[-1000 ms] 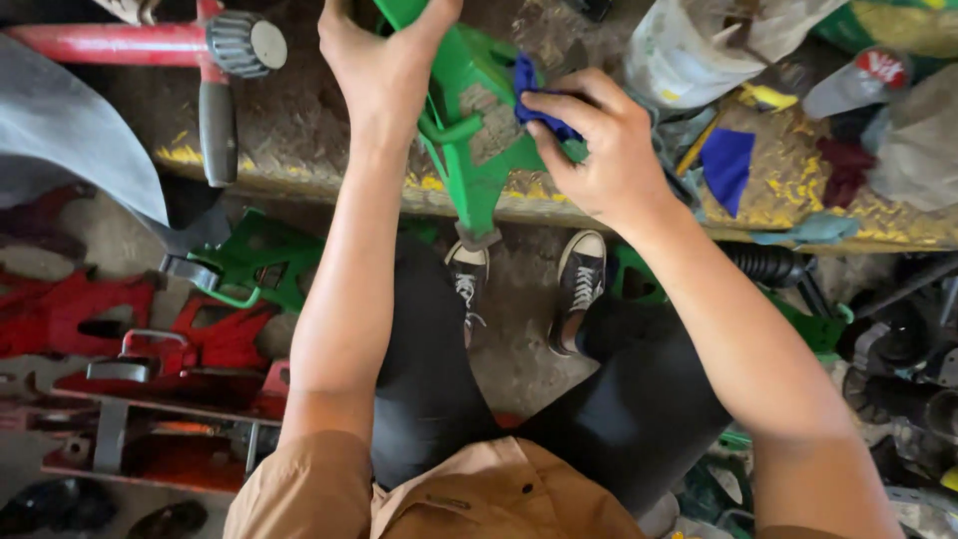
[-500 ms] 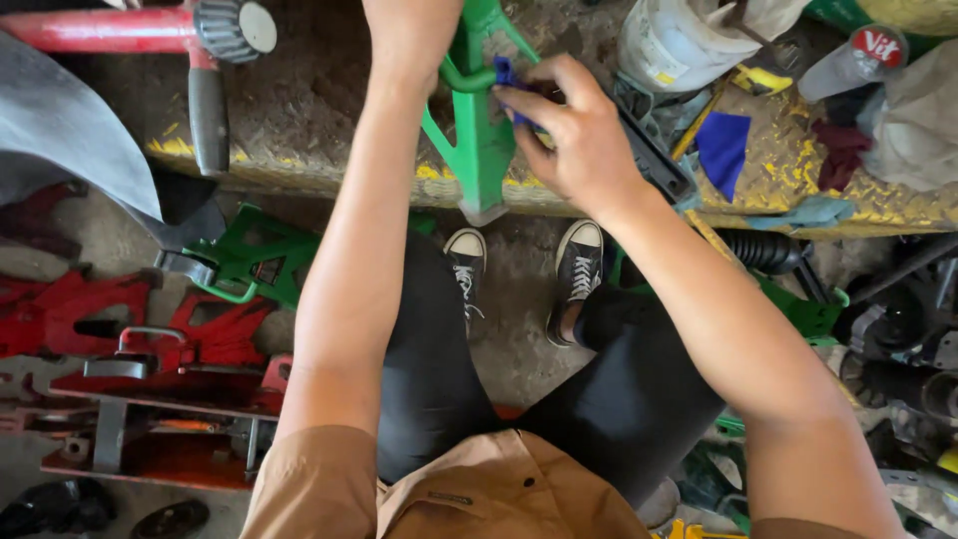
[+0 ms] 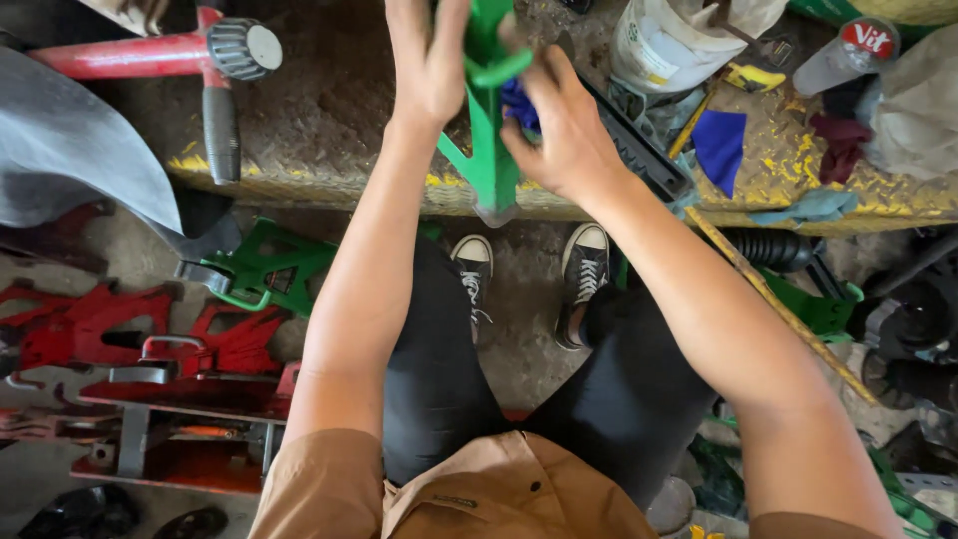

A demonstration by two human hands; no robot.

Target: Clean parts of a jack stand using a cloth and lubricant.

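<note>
1. At 1 o'clock on the tabletop (image 3: 329, 120): white bucket (image 3: 664, 45) with a pale label; at 2 o'clock, a lying bottle with a red round cap (image 3: 848, 50).
2. Between them, a blue cloth scrap (image 3: 720, 145), a yellow strip and a dark red rag (image 3: 840, 140); just right of the right wrist, a black ribbed bar (image 3: 639, 150).
3. At 10 o'clock on the same tabletop: red tube with a grey knurled knob (image 3: 190, 52), black handle hanging below it.
4. On the floor at 9 o'clock: green bracket (image 3: 264, 269), red metal parts (image 3: 150, 344) beside it; at 3 o'clock, a black ribbed boot (image 3: 773, 250).
5. At 12 o'clock, upright on the tabletop edge: green metal frame (image 3: 491, 150), painted bright green, narrow and tall, foot overhanging the edge above the black sneakers (image 3: 529, 274).
6. Left hand (image 3: 429, 60): fingers closed around the frame's left side near the top.
7. Right hand (image 3: 564, 135): fingers closed on a dark blue rag (image 3: 519, 105), pressed against the frame's right face.
</note>
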